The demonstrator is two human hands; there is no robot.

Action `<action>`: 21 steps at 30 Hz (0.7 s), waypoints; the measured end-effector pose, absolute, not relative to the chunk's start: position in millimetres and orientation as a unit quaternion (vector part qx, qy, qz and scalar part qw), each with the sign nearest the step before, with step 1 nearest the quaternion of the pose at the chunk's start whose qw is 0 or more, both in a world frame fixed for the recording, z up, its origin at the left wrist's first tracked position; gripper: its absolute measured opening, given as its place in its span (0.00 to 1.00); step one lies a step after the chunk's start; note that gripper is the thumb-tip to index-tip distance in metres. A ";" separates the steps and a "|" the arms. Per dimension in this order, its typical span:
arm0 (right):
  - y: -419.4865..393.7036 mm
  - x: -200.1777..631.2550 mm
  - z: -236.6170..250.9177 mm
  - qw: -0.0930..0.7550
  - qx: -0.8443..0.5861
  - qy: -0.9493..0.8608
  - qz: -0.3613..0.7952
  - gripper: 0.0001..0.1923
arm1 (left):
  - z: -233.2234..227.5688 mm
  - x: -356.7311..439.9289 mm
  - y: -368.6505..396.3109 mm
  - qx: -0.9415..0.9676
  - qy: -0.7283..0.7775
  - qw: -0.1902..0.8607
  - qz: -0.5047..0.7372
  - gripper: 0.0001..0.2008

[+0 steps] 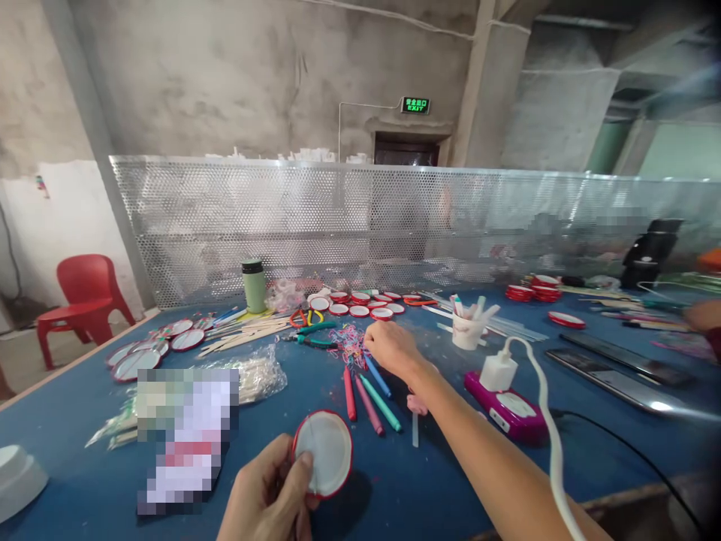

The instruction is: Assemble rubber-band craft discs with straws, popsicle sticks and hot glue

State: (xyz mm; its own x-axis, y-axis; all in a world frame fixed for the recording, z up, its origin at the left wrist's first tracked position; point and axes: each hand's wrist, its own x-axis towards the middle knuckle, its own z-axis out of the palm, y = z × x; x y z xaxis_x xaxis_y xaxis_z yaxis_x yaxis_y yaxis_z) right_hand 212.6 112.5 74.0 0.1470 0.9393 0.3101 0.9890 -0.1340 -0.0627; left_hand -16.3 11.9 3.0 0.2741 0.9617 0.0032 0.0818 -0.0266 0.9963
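My left hand (pixel 276 488) grips a round jar lid (pixel 330 454) with a red rim and whitish inside, thumb on its face; a thin line runs across it. My right hand (pixel 391 347) reaches forward to a pile of small coloured rubber bands (pixel 352 342). Its fingers are curled down at the pile's right edge, and whatever they pinch is hidden. Just this side of the pile lie a red pen-like stick (pixel 350 393), a pink one (pixel 372 406), a green one (pixel 381 403) and a blue one (pixel 378 377). Green-handled pliers (pixel 309 342) lie left of the bands.
More red-rimmed lids (pixel 360 309) lie behind, with others (pixel 137 364) at left. A green bottle (pixel 254 285), wooden sticks (pixel 248 333) and a plastic bag (pixel 262 376) stand or lie leftward. Rightward are a cup of pens (pixel 467 330), a purple power strip (pixel 510 413), a cable (pixel 544 398) and phones (pixel 608 379).
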 end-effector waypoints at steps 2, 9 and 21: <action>116.0 212.3 67.1 0.112 -0.747 -0.650 -0.083 0.09 | 3.1 -18.4 13.6 0.601 0.442 0.540 0.390 0.25; 121.3 206.7 45.0 0.086 -0.754 -0.647 -0.073 0.10 | -0.7 -20.7 15.1 0.616 0.426 0.538 0.387 0.24; 120.4 224.4 53.4 0.129 -0.747 -0.651 -0.041 0.10 | 4.4 -18.6 13.3 0.615 0.443 0.530 0.380 0.24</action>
State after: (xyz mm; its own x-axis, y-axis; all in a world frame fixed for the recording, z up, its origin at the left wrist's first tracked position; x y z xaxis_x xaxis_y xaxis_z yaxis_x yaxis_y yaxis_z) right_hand 224.4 120.4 53.4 0.1497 0.9619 0.2288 0.9830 -0.1198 -0.1394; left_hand -18.6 13.3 4.4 0.3198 0.9475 -0.0019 0.1417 -0.0458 0.9888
